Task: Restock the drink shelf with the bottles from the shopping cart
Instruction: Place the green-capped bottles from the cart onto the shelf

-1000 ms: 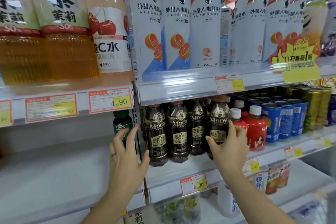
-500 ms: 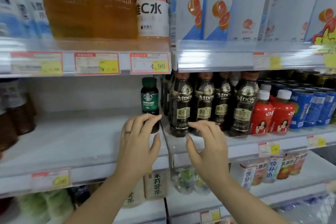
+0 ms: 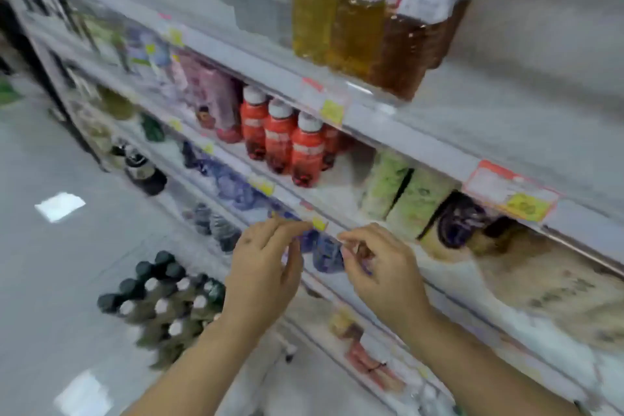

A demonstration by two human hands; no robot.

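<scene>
The drink shelf [image 3: 422, 142] runs slantwise across the whole blurred view, its tiers stepping down from upper right to lower left, with pale floor [image 3: 50, 263] beside it on the left. On the top tier stand tall amber bottles [image 3: 354, 34]; one tier lower, pale green packs [image 3: 405, 199] sit to the right of a short row of red bottles [image 3: 283, 142] with white caps. The bottles [image 3: 162, 307] for restocking stand packed together at lower left, dark and white caps up, just left of the left forearm; what holds them is too blurred to tell. Both hands hover side by side at the front edge of a lower tier. The left hand [image 3: 263, 270] has its fingers loosely bent forward and holds nothing. The right hand [image 3: 385, 277] has its fingers curled inward; whether they pinch anything cannot be told. Between the hands sits a yellow price tag [image 3: 319, 223].
</scene>
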